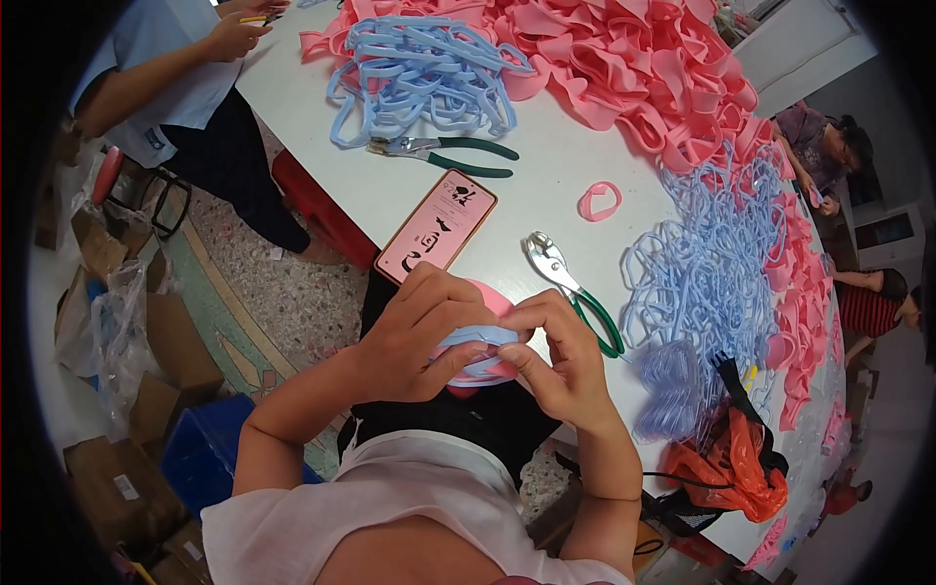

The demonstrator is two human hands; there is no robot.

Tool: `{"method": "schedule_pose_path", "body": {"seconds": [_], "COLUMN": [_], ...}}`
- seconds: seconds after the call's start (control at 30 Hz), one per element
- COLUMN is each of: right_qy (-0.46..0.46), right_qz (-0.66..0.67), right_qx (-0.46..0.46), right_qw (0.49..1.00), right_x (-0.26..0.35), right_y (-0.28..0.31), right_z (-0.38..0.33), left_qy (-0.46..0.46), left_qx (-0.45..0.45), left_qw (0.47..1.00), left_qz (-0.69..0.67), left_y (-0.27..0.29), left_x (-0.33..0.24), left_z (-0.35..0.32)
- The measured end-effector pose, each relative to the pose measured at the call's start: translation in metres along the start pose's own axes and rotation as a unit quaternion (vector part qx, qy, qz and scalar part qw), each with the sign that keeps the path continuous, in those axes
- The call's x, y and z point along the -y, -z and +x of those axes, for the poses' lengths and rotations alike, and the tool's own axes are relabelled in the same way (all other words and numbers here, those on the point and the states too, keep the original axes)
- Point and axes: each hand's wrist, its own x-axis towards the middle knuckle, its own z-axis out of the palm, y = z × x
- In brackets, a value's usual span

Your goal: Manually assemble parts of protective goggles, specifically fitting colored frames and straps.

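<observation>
Close to my body, at the near table edge, both hands pinch a soft pink and pale blue band (480, 335). My left hand (414, 336) grips its left side, fingers curled over the top. On the other side my right hand (564, 359) presses the blue strip between thumb and fingers. Part of the band is hidden behind the fingers. Just right of my right hand lie green-handled pliers (595, 325). A phone-shaped pink item with a dark edge (439, 226) rests beyond my left hand.
Cutting pliers (472, 169) lie beside blue strips (419, 78). Pink pieces (624, 83) heap at the back; a pink loop (599, 201) lies nearer. Tangled blue cords (702, 263) and an orange bag (743, 468) sit right. A person (175, 68) stands left, above cardboard boxes (122, 487).
</observation>
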Motion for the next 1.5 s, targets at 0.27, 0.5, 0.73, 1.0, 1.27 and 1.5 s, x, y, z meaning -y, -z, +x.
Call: {"method": "schedule_pose_path", "body": {"seconds": [0.27,0.5,0.73,1.0,1.27,1.5], "right_qy": [0.128,0.126,-0.053,-0.201,-0.156,0.010], "right_qz": [-0.281,-0.243,0.024,0.376,-0.179,-0.232], "right_qx": [-0.081,-0.100,-0.057,0.027,-0.069,-0.160], "right_qw": [0.948,0.957,0.997,0.904,0.969,0.959], "right_x": [0.007,0.001,-0.010,-0.001,-0.014,0.013], "right_y": [-0.016,-0.017,0.009,0.007,-0.006,0.001], "right_z": [0.006,0.009,0.008,0.006,0.018,0.009], "left_qy": [0.029,0.029,0.063,0.067,-0.017,0.030], "left_qx": [-0.027,-0.056,-0.120,-0.141,-0.121,-0.220], "left_qw": [0.998,0.997,0.990,0.982,0.992,0.975], "left_qz": [0.046,0.041,-0.035,-0.110,-0.013,-0.019], "left_y": [-0.004,-0.016,0.001,-0.002,-0.012,-0.021], "left_x": [-0.002,0.003,0.020,0.025,0.014,0.030], "left_z": [0.004,0.002,0.001,0.003,0.007,-0.003]}}
